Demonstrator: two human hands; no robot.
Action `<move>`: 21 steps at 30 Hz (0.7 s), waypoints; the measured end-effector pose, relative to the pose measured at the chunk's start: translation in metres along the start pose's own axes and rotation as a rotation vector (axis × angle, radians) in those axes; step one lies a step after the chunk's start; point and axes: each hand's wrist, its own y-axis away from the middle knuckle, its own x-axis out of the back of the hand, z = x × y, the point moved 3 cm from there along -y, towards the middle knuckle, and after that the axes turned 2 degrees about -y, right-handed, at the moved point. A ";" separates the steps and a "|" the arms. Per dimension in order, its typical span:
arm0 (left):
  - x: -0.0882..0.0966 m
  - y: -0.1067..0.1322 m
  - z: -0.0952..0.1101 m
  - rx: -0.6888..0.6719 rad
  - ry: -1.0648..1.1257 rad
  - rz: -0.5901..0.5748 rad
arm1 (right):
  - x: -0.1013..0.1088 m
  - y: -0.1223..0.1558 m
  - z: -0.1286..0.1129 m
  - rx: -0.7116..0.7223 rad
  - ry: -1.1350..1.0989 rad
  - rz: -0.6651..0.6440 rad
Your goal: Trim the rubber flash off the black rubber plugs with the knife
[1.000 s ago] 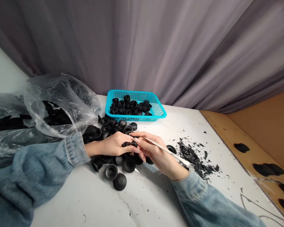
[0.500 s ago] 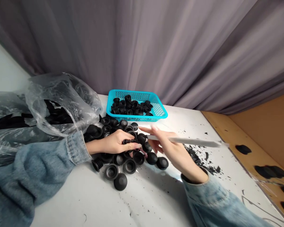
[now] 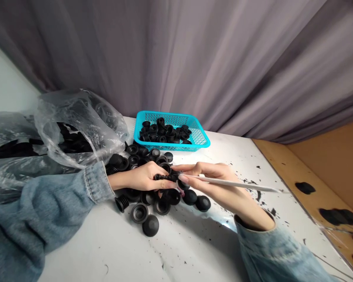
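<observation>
My left hand [image 3: 148, 176] is closed round a small black ribbed rubber boot [image 3: 162, 177], pinched between thumb and fingers. My right hand [image 3: 211, 178] grips a long slim pale tool [image 3: 238, 183] that looks like tweezers. Its front end meets the black part at my left fingertips; its back end points right. The exact contact is hidden among dark pieces. Beneath and around both hands lies a pile of black rubber boots, some showing ribbed sides, others domed caps. One domed boot [image 3: 150, 226] and a ring-faced boot [image 3: 139, 212] lie nearest me.
A blue perforated basket [image 3: 172, 147] behind the pile holds many similar black parts. At left, a clear plastic bag [image 3: 82, 117] contains dark pieces. Black scraps [image 3: 260, 196] litter the white table [image 3: 188, 250] at right. A grey curtain [image 3: 179, 51] hangs behind.
My right hand has turned and lowered its thumb onto the tool, whose angle is now flatter and edge-on. My left hand keeps its grip on the boot.
</observation>
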 end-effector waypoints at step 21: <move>-0.002 -0.001 -0.004 -0.026 -0.050 -0.051 | -0.011 -0.002 0.010 -0.117 0.021 -0.104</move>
